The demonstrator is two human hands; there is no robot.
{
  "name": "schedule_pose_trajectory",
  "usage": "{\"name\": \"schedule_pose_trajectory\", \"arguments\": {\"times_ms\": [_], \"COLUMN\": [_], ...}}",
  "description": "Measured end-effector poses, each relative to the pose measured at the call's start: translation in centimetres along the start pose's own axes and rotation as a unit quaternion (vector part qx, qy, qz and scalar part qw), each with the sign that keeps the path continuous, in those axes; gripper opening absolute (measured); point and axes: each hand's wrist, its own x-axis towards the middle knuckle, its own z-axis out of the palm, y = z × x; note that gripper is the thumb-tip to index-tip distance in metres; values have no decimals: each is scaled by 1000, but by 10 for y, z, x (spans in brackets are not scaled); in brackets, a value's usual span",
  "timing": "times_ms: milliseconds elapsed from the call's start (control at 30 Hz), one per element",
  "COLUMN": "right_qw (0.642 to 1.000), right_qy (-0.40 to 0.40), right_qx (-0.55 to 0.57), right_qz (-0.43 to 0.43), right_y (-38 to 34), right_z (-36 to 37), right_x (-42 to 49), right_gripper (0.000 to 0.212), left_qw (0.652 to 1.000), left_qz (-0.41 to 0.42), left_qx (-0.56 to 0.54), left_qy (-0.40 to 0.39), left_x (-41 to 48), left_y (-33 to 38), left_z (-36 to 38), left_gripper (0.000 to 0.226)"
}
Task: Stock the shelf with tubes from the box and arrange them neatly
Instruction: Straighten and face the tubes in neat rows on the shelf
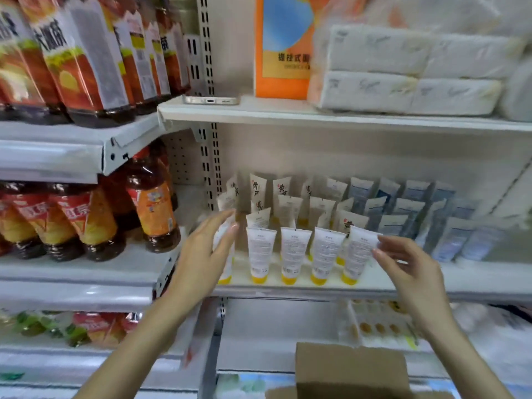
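White tubes with yellow caps stand cap-down in rows on the middle shelf (pixel 288 289). My left hand (pixel 207 251) lies with straight fingers against the leftmost front tube (pixel 226 266). My right hand (pixel 403 263) pinches the top edge of the rightmost front tube (pixel 358 254), which tilts slightly. Three more front tubes (pixel 290 254) stand upright between my hands. Behind them stand more white tubes, and blue-white tubes (pixel 403 208) fill the right side. A brown cardboard box (pixel 351 370) sits below, its inside hidden.
Bottles of amber drink (pixel 155 208) stand on the shelf to the left. A phone (pixel 211 99) lies on the upper shelf beside an orange pack (pixel 282 47) and wrapped tissue packs (pixel 403 73). Bagged goods lie on the lower shelves.
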Motion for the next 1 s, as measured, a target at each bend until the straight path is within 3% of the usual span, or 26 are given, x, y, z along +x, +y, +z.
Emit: {"name": "schedule_pose_trajectory", "arguments": {"times_ms": [100,333,567,733,1000], "right_qw": [1000,992,983,980,956], "right_qy": [-20,-97,-157,-176,-243], "right_qx": [3,-30,-45,-57,-113], "right_qz": [-18,-79,-84,-80,-120], "right_y": [-30,-89,-97,-86,-58], "right_z": [23,76,119,138,156], "right_x": [-1,13,52,96,169], "right_gripper": [18,9,13,10,10], "left_qw": [1000,990,987,970,958], "left_qz": [-10,-82,-132,-223,-220], "left_qx": [8,-91,-68,-88,96], "left_qy": [-25,-71,-67,-45,-159], "left_x": [18,55,90,129,203], "left_y": [-13,-30,-32,-33,-72], "left_z": [-27,-60,-42,-24,10], "left_gripper": [35,38,35,26,28]}}
